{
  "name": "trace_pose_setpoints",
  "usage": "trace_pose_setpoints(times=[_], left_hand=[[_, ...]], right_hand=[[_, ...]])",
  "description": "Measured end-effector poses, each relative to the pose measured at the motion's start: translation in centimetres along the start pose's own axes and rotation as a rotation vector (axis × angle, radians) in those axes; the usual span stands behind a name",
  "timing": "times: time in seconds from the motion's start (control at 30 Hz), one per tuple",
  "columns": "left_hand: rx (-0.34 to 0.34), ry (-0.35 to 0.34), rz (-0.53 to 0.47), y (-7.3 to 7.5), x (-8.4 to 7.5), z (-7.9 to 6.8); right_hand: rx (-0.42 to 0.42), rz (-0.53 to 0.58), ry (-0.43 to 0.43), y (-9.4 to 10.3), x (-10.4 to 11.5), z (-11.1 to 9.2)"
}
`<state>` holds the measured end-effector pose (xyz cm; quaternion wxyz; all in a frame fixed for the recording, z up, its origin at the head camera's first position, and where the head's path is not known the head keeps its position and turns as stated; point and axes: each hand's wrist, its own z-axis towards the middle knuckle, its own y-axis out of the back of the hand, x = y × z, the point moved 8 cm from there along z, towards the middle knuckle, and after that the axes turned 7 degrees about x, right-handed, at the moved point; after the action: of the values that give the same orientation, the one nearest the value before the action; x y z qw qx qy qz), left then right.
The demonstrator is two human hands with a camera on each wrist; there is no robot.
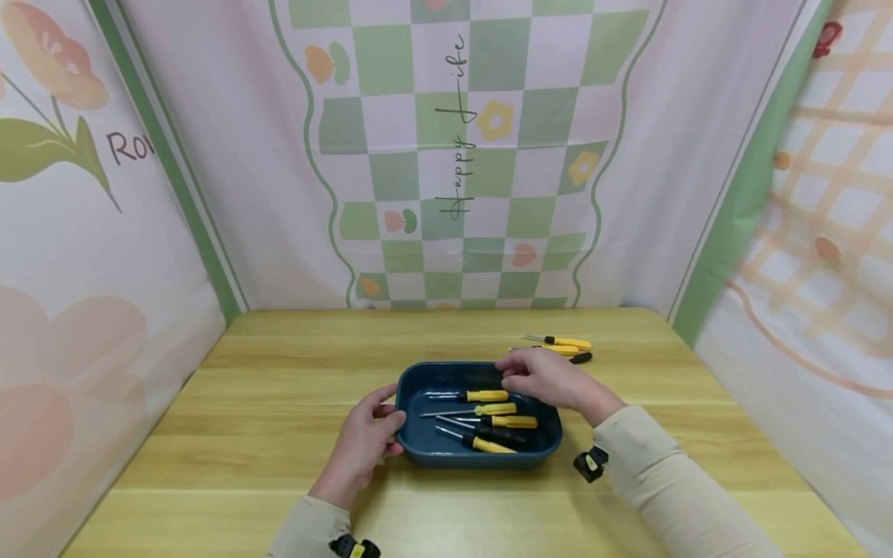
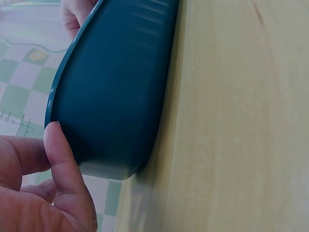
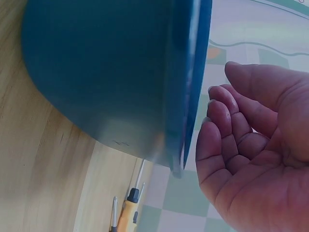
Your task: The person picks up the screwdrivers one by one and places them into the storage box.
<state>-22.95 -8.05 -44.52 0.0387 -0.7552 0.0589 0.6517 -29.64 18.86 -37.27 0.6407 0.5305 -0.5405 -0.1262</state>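
A dark blue rectangular plastic tub (image 1: 481,460) stands on the table. My left hand (image 1: 366,434) grips its left end by the rim, as the left wrist view also shows. Inside lie several screwdrivers: mostly yellow-handled ones, such as a yellow screwdriver (image 1: 514,422), and a black-handled screwdriver (image 1: 502,434). Over the tub's back right corner hovers my right hand (image 1: 547,380), its fingers loosely bent. In the right wrist view nothing is between its fingers and thumb, and the tub wall (image 3: 106,72) is beside them.
Beyond the right hand, on the table (image 1: 279,403), lie a yellow screwdriver (image 1: 572,343), a second yellow-handled one partly hidden, and a black handle (image 1: 581,358). Printed curtains (image 1: 481,155) enclose the back and both sides.
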Motion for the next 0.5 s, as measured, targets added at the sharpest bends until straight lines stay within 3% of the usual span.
trace_pose_setpoints(times=[0.5], left_hand=[[-0.003,-0.004,-0.005,0.05,-0.11,-0.07]], right_hand=[[-0.011,0.016,0.015,0.18,0.03,-0.31]])
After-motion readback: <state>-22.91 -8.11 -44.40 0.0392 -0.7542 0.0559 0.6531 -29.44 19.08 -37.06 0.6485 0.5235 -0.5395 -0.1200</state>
